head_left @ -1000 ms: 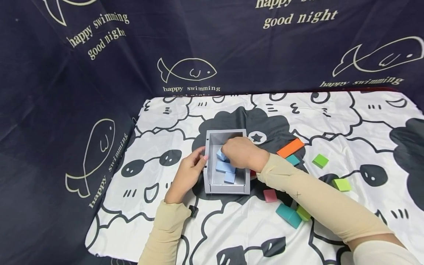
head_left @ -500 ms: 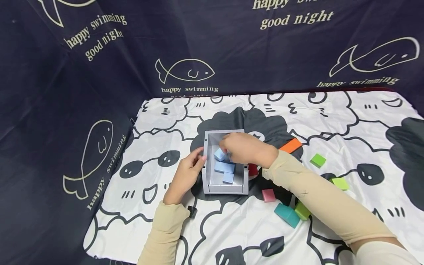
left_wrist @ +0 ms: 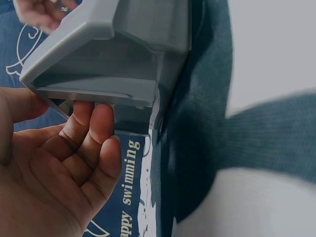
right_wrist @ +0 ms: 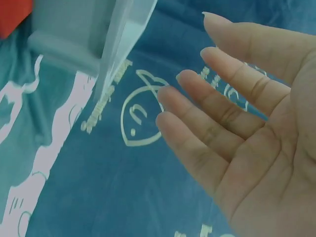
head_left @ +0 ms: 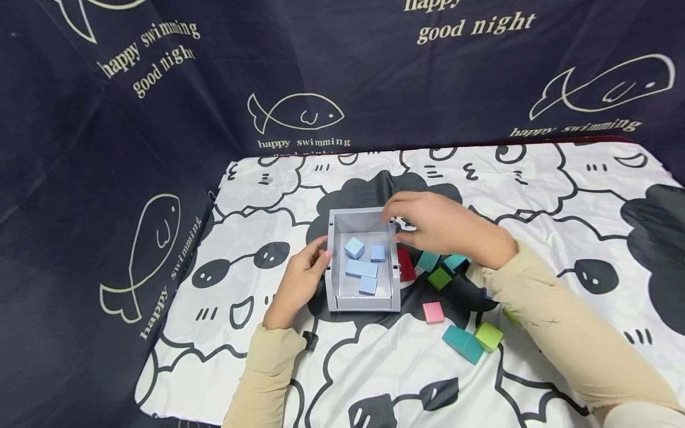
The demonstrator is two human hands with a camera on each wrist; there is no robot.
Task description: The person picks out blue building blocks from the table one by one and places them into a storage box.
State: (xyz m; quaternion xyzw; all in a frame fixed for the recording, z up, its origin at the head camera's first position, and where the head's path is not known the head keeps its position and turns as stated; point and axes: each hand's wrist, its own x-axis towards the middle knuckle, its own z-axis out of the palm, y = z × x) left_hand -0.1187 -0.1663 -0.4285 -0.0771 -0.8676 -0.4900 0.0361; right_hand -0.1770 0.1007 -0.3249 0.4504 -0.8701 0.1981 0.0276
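Note:
A grey open-topped box (head_left: 364,304) stands on the patterned cloth. Inside lie several light blue blocks: a cube (head_left: 354,247), a small block (head_left: 377,253), a longer block (head_left: 361,268) and another small block (head_left: 367,285). My left hand (head_left: 299,279) grips the box's left wall; the left wrist view shows thumb and fingers at the wall's edge (left_wrist: 84,95). Over the box's far right corner is my right hand (head_left: 441,226), holding nothing. Its fingers are spread and nearly straight in the right wrist view, apart from the grey box (right_wrist: 111,49).
Right of the box lie a red piece (head_left: 405,265), teal blocks (head_left: 428,261), a green block (head_left: 440,277) and a pink block (head_left: 433,312). Nearer are a teal block (head_left: 463,343) and a lime block (head_left: 489,336). A dark printed curtain (head_left: 374,77) hangs behind the cloth.
My right hand has lifted out of the box and moved right, its fingers loosened, uncovering a small blue block on the box floor. The left hand stays on the box.

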